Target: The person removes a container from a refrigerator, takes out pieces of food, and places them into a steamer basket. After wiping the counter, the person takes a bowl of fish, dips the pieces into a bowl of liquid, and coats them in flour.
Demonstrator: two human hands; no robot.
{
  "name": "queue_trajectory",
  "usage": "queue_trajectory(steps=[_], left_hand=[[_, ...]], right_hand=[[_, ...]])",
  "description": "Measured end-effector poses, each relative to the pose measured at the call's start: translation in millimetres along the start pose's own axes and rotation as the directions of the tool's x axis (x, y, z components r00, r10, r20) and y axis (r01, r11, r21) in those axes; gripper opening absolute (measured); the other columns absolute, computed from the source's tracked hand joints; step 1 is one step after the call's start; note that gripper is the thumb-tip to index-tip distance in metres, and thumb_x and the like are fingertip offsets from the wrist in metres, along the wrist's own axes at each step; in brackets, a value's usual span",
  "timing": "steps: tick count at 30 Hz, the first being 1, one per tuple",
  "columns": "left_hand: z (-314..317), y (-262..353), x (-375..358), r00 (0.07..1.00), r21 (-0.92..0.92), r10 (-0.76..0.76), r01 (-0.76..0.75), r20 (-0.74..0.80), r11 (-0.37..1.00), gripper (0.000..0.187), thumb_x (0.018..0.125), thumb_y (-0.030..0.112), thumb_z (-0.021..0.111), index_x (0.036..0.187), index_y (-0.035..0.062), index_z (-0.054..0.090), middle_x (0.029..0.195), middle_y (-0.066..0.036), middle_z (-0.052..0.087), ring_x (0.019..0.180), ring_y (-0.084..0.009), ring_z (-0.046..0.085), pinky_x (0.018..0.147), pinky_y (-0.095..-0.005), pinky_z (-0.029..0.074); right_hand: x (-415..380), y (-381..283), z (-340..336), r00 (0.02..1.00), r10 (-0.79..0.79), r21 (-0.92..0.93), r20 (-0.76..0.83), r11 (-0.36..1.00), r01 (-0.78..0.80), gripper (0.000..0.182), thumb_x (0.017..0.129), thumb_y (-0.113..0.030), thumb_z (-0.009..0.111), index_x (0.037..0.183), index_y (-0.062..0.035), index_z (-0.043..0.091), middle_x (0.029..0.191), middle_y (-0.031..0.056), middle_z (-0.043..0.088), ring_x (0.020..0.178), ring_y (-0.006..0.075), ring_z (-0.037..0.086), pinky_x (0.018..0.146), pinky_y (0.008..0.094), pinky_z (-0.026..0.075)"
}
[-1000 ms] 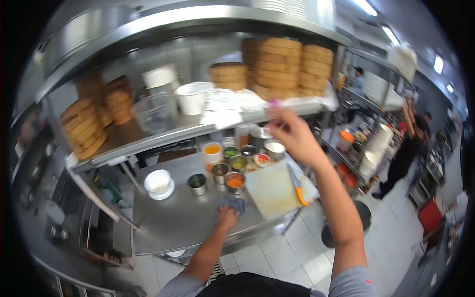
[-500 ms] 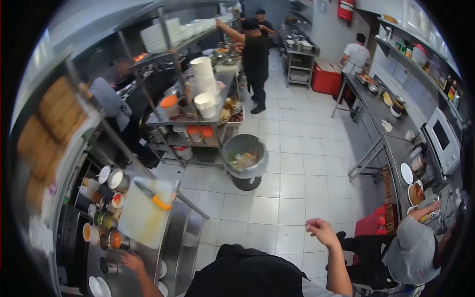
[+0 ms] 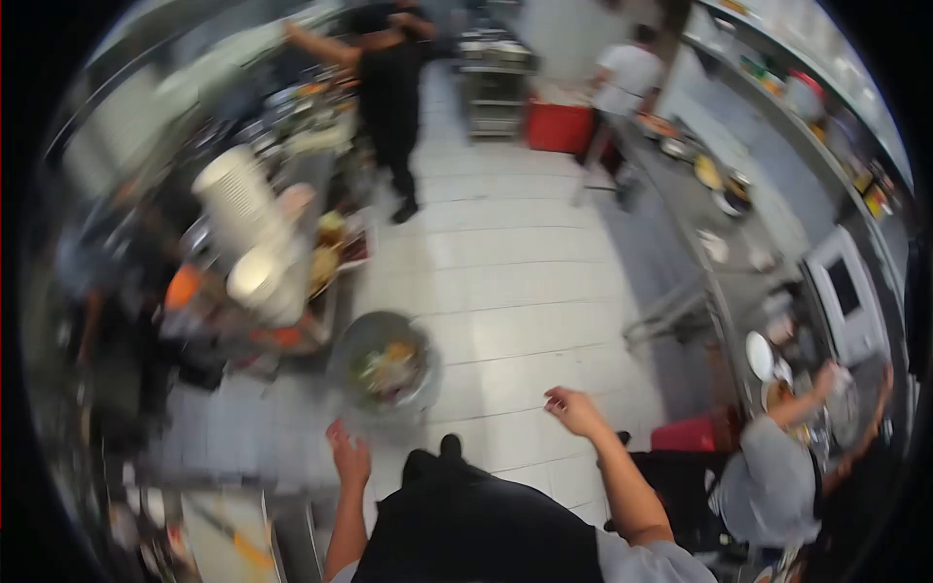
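My left hand (image 3: 348, 455) is in the air at the lower left, fingers apart and holding nothing. It is nearest to the waste bin (image 3: 424, 381), a round bin with a grey liner and food scraps inside, and does not appear to touch it. My right hand (image 3: 575, 412) hangs over the tiled floor (image 3: 505, 340), its fingers loosely bent and nothing visible in them. Below and left of my left hand, a white cutting board (image 3: 206, 546) lies on the counter. An orange-handled knife (image 3: 253, 554) rests on the board, blurred by motion.
Stacked white tubs (image 3: 233, 199) stand on a metal table at the left. A person in black (image 3: 389, 107) reaches to a shelf ahead. Another in white (image 3: 622, 83) stands farther back. Close on my right, a person in grey (image 3: 773, 486) works at the counter with a microwave (image 3: 846, 296).
My left hand has come away from the counter jars and up over the floor. The view has turned left and moved forward, with the bin now closer. My right hand stays raised and empty.
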State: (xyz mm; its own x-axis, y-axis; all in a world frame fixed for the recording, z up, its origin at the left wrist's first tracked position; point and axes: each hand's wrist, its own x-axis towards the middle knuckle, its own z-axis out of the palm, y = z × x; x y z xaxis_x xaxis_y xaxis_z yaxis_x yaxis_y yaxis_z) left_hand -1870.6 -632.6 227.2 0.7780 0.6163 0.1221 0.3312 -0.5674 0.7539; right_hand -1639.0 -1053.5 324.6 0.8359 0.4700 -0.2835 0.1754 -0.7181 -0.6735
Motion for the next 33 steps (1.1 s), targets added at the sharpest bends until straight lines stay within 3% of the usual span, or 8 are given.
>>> queue_trajectory(steps=[8,12,14,17,19,23,28,33], left_hand=[[119.9,86.2,220.5,0.851,0.001,0.218,-0.249,0.478,0.968,0.058,0.085,0.005,0.056,0.14,0.0009,0.039,0.12,-0.02,0.048,0.083,-0.0318,0.057,0.079,-0.0414,0.049],[217.1,62.3,321.6,0.676,0.149,0.095,-0.293,0.731,0.944,0.06,0.083,0.01,0.063,0.138,-0.001,0.041,0.091,-0.019,0.062,0.081,-0.0293,0.063,0.076,-0.0382,0.05],[254.1,43.1,356.6,0.689,0.186,0.053,-0.267,0.722,0.946,0.058,0.082,0.012,0.067,0.133,-0.0026,0.044,0.081,-0.017,0.065,0.076,-0.0271,0.066,0.067,-0.0368,0.052],[261.6,65.4,378.6,0.593,0.265,-0.42,0.334,0.687,0.905,0.052,0.084,0.013,0.067,0.129,-0.0038,0.048,0.081,-0.017,0.066,0.066,-0.0242,0.065,0.053,-0.0368,0.051],[261.3,117.6,404.5,0.461,0.432,-0.406,0.053,0.789,0.9,0.046,0.087,0.014,0.066,0.126,-0.0044,0.05,0.075,-0.013,0.065,0.057,-0.0207,0.062,0.044,-0.0354,0.048],[284.6,93.8,433.6,0.507,0.278,-0.495,0.445,0.706,0.851,0.041,0.085,0.015,0.068,0.119,-0.0047,0.055,0.076,-0.009,0.064,0.06,-0.0194,0.061,0.05,-0.0337,0.049],[330.1,64.2,466.3,0.606,0.119,-0.361,0.402,0.709,0.908,0.027,0.082,0.018,0.068,0.096,-0.0048,0.066,0.077,-0.011,0.068,0.069,-0.0203,0.065,0.063,-0.0354,0.052],[367.4,90.3,567.5,0.61,-0.027,-0.076,0.158,0.789,0.987,0.027,0.079,0.022,0.067,0.086,-0.0041,0.07,0.081,-0.016,0.07,0.077,-0.0275,0.068,0.069,-0.0384,0.053]], right_hand=[[-41.9,164.9,32.8,0.768,0.606,-0.147,0.209,0.796,-0.588,0.053,0.079,-0.042,0.069,0.117,-0.0055,0.065,0.111,0.018,0.067,0.108,0.0355,0.061,0.097,0.0405,0.046],[2.4,201.2,20.8,0.604,0.703,0.09,0.375,0.621,-0.779,0.054,0.079,-0.039,0.071,0.12,-0.0043,0.063,0.089,0.0161,0.071,0.075,0.0247,0.068,0.068,0.035,0.056],[55.6,218.5,-0.1,0.598,0.722,0.101,0.348,0.606,-0.789,0.055,0.077,-0.039,0.073,0.119,-0.0036,0.063,0.084,0.015,0.071,0.068,0.0226,0.068,0.062,0.0339,0.056],[161.9,251.3,-64.7,0.744,0.64,-0.022,0.193,0.761,-0.648,0.052,0.076,-0.037,0.073,0.115,-0.0027,0.065,0.087,0.016,0.071,0.075,0.0274,0.069,0.071,0.0368,0.055],[249.5,261.3,-115.9,0.877,0.474,0.013,-0.081,0.88,-0.474,0.046,0.078,-0.034,0.072,0.111,-0.0024,0.066,0.092,0.0174,0.071,0.083,0.0308,0.069,0.079,0.0383,0.053],[425.4,229.1,-228.4,0.942,0.296,-0.023,-0.156,0.953,-0.303,0.039,0.082,-0.029,0.069,0.108,-0.001,0.066,0.095,0.0175,0.071,0.082,0.0283,0.068,0.076,0.0366,0.053],[617.0,202.9,-296.9,0.978,0.186,0.235,-0.093,0.959,-0.16,0.028,0.087,-0.02,0.065,0.108,-0.0016,0.065,0.087,0.0099,0.069,0.075,0.0148,0.065,0.064,0.0299,0.053],[690.2,279.3,-283.3,0.931,0.34,0.343,0.136,0.865,-0.366,0.024,0.095,-0.023,0.055,0.104,-0.0035,0.064,0.084,0.0066,0.067,0.07,0.0155,0.064,0.057,0.0314,0.053]])
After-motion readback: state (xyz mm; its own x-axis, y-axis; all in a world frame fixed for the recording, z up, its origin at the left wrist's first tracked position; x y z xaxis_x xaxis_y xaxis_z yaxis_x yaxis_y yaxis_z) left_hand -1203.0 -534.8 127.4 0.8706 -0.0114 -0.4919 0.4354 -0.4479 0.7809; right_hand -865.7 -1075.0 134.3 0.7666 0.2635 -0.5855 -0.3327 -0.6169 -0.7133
